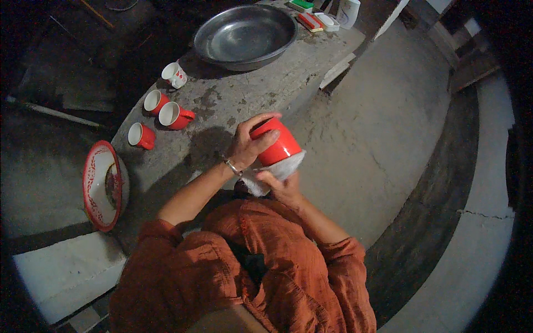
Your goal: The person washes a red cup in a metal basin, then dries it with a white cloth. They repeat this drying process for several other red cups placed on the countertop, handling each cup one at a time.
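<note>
The red mug (pixel 276 145) sits tilted above the tabletop's (pixel 266 83) near edge, left hand (pixel 247 145) gripping its rim while right hand (pixel 283 186) cups a white cloth (pixel 277 172) beneath, steadying it for wiping.

Bare table (pixel 244 105) open toward 12 o'clock up to metal basin (pixel 244 36); three red cups (pixel 161 116) blocking 10 o'clock, patterned bowl (pixel 100 186) at 9.

Centre of frame: your left hand (pixel 248 145) grips a glossy red enamel mug (pixel 277 146), tilted on its side, mouth toward upper left. Beneath it, a crumpled white cloth (pixel 276 173) is pressed against the mug by your right hand (pixel 284 187).
</note>
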The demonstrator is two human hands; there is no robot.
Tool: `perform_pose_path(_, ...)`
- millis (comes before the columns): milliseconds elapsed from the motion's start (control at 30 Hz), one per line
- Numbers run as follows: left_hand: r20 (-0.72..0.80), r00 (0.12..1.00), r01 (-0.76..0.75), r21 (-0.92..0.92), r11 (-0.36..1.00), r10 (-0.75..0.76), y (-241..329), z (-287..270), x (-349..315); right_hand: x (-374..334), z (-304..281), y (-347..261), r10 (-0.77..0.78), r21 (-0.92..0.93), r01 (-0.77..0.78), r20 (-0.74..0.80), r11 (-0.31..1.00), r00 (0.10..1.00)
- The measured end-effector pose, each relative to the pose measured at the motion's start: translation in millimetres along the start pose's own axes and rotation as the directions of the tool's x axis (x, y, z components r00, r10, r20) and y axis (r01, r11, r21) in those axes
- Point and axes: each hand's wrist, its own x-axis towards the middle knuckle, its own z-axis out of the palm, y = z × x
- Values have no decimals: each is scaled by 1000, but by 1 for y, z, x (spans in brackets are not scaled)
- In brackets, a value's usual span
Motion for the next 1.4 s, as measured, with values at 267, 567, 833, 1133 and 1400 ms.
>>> perform_pose_path(267,200,919,367,-123,922,-339,-9,-13,-1,9,-18,21,-46,-235,65,83,970,995)
perform_pose_path(567,302,859,498,-313,808,-412,16,-12,0,-3,-2,0,167,65,-174,103,983,981)
perform_pose_path(833,299,886,457,-443,771,-353,6,-13,-13,3,-10,-2,-70,-266,82,55,961,996)
perform_pose_path(1133,14,905,409,-299,862,-425,-2,-1,-13,10,-10,27,-352,-473,449,282,758,892)
perform_pose_path(1400,54,950,305,-361,881,-307,1,-12,-20,12,11,-28,249,197,-205,-234,959,940)
